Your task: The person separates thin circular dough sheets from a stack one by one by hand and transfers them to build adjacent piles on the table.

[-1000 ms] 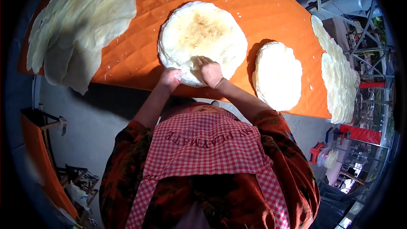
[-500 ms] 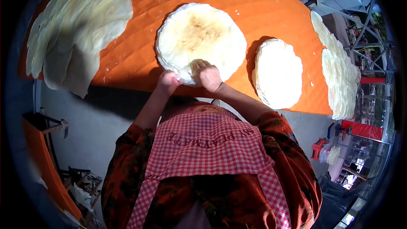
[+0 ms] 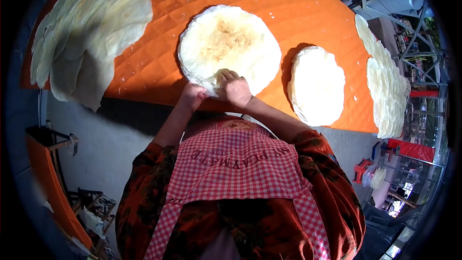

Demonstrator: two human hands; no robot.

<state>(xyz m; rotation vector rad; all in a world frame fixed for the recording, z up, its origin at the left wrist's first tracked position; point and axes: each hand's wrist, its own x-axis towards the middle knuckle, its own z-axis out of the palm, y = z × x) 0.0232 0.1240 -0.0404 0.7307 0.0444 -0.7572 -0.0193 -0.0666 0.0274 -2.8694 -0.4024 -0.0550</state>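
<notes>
A stack of thin round flatbreads (image 3: 240,33), pale with a browned patch on its top sheet, lies in front of me. My left hand (image 3: 193,96) is closed in a pinch on the near edge of the stack, left of my right hand. My right hand (image 3: 236,90) lies on the top sheet near that same edge, its fingers pointing away from me and resting on the bread. The sheet between the two hands looks crumpled. How many layers my left fingers hold is hidden.
An orange quilted cloth (image 3: 163,67) covers the table, with crumbs on it. A smaller flatbread stack (image 3: 317,86) stands to the right. Overlapping flatbread sheets (image 3: 96,33) spread at the far left, and more sheets (image 3: 387,96) at the right edge. A red stool (image 3: 361,170) is on the floor.
The whole view has shifted very slightly. Both hands stay at the near edge of the stack, with hardly any movement.
</notes>
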